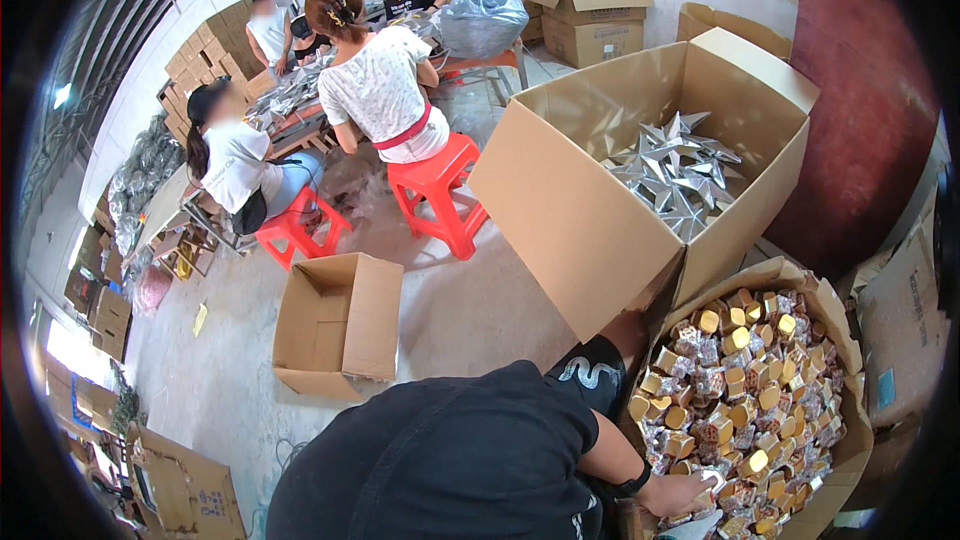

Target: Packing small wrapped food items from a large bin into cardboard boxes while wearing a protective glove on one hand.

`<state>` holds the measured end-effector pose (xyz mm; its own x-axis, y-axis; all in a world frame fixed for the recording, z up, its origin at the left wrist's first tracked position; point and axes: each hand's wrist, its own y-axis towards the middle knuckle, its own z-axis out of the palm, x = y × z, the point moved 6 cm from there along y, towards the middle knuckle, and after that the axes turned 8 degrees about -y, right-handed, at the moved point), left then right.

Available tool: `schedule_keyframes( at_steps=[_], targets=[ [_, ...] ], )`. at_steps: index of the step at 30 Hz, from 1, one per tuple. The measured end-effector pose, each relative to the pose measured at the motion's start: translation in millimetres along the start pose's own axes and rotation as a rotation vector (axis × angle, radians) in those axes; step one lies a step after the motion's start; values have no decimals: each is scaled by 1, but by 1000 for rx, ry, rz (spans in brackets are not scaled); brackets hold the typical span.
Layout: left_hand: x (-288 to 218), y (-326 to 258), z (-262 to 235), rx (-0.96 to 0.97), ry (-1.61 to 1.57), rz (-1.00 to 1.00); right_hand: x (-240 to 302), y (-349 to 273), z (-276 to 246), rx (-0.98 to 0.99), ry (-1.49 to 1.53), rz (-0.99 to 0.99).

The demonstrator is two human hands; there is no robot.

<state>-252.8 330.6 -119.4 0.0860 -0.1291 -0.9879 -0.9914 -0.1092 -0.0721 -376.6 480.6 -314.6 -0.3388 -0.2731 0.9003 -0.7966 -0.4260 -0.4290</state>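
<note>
The left hand (672, 493), a dark band (632, 485) around its wrist, reaches down at 5 o'clock into an open carton (857, 430) filled with small gold-topped pieces (739, 340) in clear wrapping. Its grip is partly curled, neither spread wide nor clenched into a fist, and the fingers touch the pieces near the lower edge of the heap. A small white bit (712, 480) shows at the fingertips; whether the grip has closed on it, or on a wrapped piece, I cannot tell. Just below the hand lies a pale grey shape (692, 526), too cut off to identify. The right hand cannot be made out, so the state of its grip cannot be told.

The gold-topped pieces spread across 4 o'clock, heaped with their caps turned every way. Just beyond, toward 2 o'clock, a taller carton (570, 215) stands with its flaps raised and silver stars (682, 172) piled inside. A smaller open carton (372, 325) sits on the floor at 8 o'clock. At 11 o'clock a person in a white top (375, 85) sits on a red stool (440, 180), facing away, and at 12 a grey plastic bag (484, 20) rests on a tabletop (478, 64).
</note>
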Motion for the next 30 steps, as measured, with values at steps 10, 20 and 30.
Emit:
schedule_keyframes(
  at_steps=[10,20,30],
  targets=[
    [-14,3,16,64,290,41,3,1,-19,-26,-183,-94],
    [41,16,20,56,813,294,4,0,-12,-22,-338,-185],
    [36,19,-32,-423,-85,-80,-5,21,-7,66,318,107]
  ],
)
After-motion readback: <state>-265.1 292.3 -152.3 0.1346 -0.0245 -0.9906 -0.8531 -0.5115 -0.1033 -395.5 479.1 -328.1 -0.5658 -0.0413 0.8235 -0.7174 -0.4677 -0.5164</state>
